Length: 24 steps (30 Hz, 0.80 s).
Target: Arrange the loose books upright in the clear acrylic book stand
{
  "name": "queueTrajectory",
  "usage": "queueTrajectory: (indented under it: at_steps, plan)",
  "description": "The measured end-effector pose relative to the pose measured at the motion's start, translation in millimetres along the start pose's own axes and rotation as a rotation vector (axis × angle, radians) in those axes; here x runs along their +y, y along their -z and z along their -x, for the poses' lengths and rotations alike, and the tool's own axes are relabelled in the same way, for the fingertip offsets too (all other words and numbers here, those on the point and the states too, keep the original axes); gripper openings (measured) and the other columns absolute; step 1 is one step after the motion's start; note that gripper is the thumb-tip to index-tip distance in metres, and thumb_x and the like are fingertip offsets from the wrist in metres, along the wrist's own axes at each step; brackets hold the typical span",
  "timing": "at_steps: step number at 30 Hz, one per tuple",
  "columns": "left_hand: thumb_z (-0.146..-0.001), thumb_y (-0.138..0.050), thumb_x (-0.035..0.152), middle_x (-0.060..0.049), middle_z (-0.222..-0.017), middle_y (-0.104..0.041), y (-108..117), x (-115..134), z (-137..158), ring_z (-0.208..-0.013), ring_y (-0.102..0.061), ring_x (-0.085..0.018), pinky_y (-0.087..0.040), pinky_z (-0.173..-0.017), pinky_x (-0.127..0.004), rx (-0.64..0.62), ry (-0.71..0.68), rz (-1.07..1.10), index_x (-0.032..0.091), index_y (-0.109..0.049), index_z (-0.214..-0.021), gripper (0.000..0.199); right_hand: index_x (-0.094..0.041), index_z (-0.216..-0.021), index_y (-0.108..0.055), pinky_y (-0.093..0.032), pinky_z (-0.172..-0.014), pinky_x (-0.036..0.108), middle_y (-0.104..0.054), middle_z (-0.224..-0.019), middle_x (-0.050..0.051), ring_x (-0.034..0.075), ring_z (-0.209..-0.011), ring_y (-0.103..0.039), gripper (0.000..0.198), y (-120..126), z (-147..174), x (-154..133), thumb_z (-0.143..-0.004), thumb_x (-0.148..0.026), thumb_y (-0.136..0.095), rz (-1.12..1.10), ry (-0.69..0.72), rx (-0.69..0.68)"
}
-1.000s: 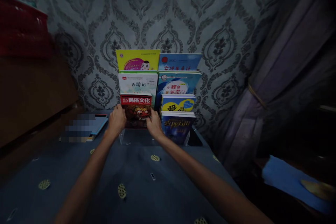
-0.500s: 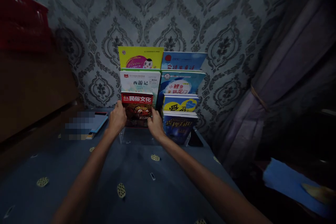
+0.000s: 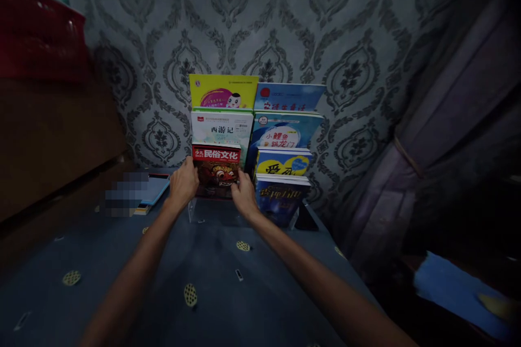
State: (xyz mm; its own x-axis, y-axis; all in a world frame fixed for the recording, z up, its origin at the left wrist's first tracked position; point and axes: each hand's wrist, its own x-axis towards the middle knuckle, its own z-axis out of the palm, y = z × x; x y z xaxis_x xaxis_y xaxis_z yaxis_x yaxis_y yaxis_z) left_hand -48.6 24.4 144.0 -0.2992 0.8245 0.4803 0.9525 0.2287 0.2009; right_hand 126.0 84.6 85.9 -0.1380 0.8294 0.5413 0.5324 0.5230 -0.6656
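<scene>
A red and dark book [image 3: 216, 171] with a mask-like face on its cover stands upright, gripped by its two side edges. My left hand [image 3: 184, 181] is closed on its left edge, and my right hand [image 3: 245, 192] on its right edge. Behind it rises a pale book [image 3: 222, 129], with a yellow book [image 3: 223, 91] at the back. To the right stand a dark blue book [image 3: 283, 203], a yellow and blue book [image 3: 283, 162] and taller blue books [image 3: 288, 130]. A clear stand [image 3: 203, 212] shows below the held book.
A stack of books [image 3: 157, 190], partly blurred out, lies on the left of the dark patterned cloth [image 3: 211, 260]. A black flat object [image 3: 305, 218] lies right of the stand. Patterned wall [image 3: 280, 16] behind, brown box [image 3: 57, 141] left, tied curtain [image 3: 411, 168] right.
The whole view has shifted slightly, so things appear a little further right. Both hands keep their hold on the red and dark book, which stays in about the same place among the others.
</scene>
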Motion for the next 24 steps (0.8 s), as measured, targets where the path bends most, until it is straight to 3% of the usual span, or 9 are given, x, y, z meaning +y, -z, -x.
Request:
queueTrajectory:
  at_steps: [8, 24]
  plan:
    - [-0.101, -0.038, 0.025, -0.016, -0.11, -0.073, 0.0, -0.4, -1.4, -0.101, -0.072, -0.029, -0.051, -0.081, -0.034, -0.003, 0.009, 0.015, 0.016, -0.054, -0.119, 0.026, -0.011, -0.137, -0.056, -0.049, -0.104, 0.043, -0.063, -0.117, 0.015, 0.028, -0.111, -0.061, 0.056, -3.8, 0.7, 2.2, -0.082, -0.016, -0.047, -0.007, 0.019, 0.033]
    - [-0.1, -0.035, 0.023, -0.019, -0.11, -0.073, 4.0, -0.6, 3.2, -0.1, -0.073, -0.031, -0.051, -0.08, -0.036, -0.05, 0.013, 0.028, 0.014, -0.052, -0.121, 0.029, -0.011, -0.14, -0.053, -0.047, -0.106, 0.044, -0.063, -0.119, 0.015, 0.028, -0.116, -0.06, 0.058, -3.9, 2.0, 1.1, -0.082, -0.017, -0.048, 0.006, 0.026, 0.027]
